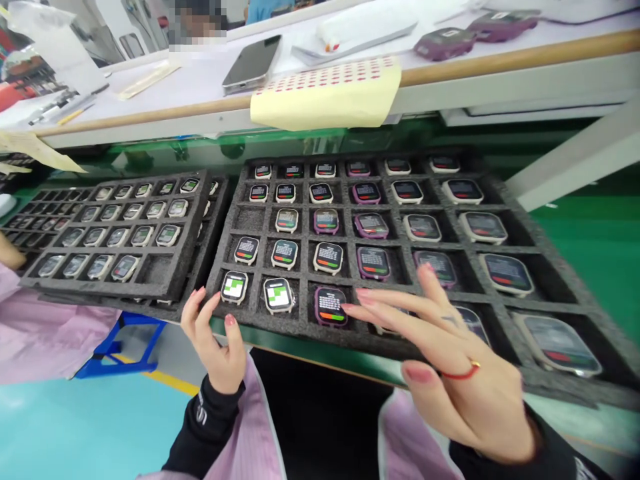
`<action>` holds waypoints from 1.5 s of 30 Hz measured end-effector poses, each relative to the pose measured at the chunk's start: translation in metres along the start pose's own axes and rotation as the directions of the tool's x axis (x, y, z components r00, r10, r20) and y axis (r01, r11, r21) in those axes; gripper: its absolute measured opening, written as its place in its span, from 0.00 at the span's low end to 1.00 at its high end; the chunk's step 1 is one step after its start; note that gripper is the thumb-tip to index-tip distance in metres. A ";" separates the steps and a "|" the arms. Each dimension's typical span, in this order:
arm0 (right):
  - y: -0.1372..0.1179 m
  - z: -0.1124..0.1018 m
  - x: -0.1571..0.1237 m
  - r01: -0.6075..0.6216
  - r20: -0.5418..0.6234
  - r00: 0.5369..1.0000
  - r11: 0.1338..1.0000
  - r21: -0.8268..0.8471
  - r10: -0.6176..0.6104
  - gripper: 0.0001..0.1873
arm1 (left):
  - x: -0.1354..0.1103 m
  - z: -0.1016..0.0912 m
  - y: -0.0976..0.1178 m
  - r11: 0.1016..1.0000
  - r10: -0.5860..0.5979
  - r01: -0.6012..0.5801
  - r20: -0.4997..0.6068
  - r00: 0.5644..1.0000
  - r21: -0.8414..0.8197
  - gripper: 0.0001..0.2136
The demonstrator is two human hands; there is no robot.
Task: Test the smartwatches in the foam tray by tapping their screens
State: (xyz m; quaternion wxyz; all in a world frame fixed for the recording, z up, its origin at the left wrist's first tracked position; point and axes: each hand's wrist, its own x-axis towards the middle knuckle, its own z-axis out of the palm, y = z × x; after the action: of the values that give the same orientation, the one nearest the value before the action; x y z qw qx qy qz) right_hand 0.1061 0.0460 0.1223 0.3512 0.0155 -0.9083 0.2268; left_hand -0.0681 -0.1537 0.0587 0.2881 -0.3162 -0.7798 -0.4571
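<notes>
A dark grey foam tray (310,327) in front of me holds rows of smartwatch bodies, most with lit screens of text over a red and green bar. My right hand (460,360) hovers over the near row with its fingers spread; a fingertip is at the edge of a purple smartwatch (331,305). Whether it touches the screen I cannot tell. My left hand (215,333) lies at the tray's near left corner, fingers apart and holding nothing. Close to it, a silver smartwatch (235,287) and a second silver smartwatch (278,295) show green and white blocks.
Left of this tray stands another foam tray (165,287) of watches, stacked on more foam. A co-worker's pink sleeve (50,327) is at the far left. Above the trays, a shelf carries a phone (253,63), a yellow sticker sheet (325,100) and purple pieces (445,43).
</notes>
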 end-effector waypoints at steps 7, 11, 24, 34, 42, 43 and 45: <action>0.008 0.001 -0.012 0.027 0.098 0.995 0.998 -0.053 -0.021 0.22 | -0.007 0.008 0.027 0.968 0.208 -0.203 0.018 0.978 -0.149 0.11; 0.010 -0.001 -0.011 0.059 0.144 0.988 0.997 -0.058 -0.050 0.22 | -0.010 0.014 0.036 0.965 0.243 -0.231 0.093 0.965 -0.127 0.11; 0.019 -0.031 -0.036 -0.050 -0.054 0.998 0.982 -0.184 0.041 0.17 | -0.015 0.033 0.072 0.924 0.354 -0.300 0.229 0.907 -0.238 0.11; 0.022 -0.049 -0.054 -0.192 -0.289 0.948 0.962 -0.193 0.131 0.15 | -0.022 0.047 0.070 0.901 0.419 -0.375 0.213 0.883 -0.218 0.12; 0.030 -0.059 -0.072 -0.195 -0.302 0.943 0.968 -0.158 0.141 0.16 | -0.030 0.063 0.053 0.851 0.509 -0.492 0.058 0.859 -0.181 0.12; 0.031 -0.059 -0.072 -0.200 -0.297 0.943 0.968 -0.151 0.149 0.16 | -0.031 0.064 0.053 0.856 0.502 -0.486 0.056 0.863 -0.176 0.13; 0.032 -0.059 -0.073 -0.207 -0.309 0.938 0.969 -0.135 0.157 0.17 | -0.032 0.063 0.055 0.875 0.472 -0.455 0.083 0.878 -0.169 0.13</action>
State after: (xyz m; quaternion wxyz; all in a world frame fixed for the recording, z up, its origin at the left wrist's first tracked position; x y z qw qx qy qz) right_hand 0.1922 0.0899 0.1013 0.4607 -0.1320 -0.8586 0.1819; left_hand -0.0168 -0.0840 0.0380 0.3177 -0.5411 -0.6620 -0.4099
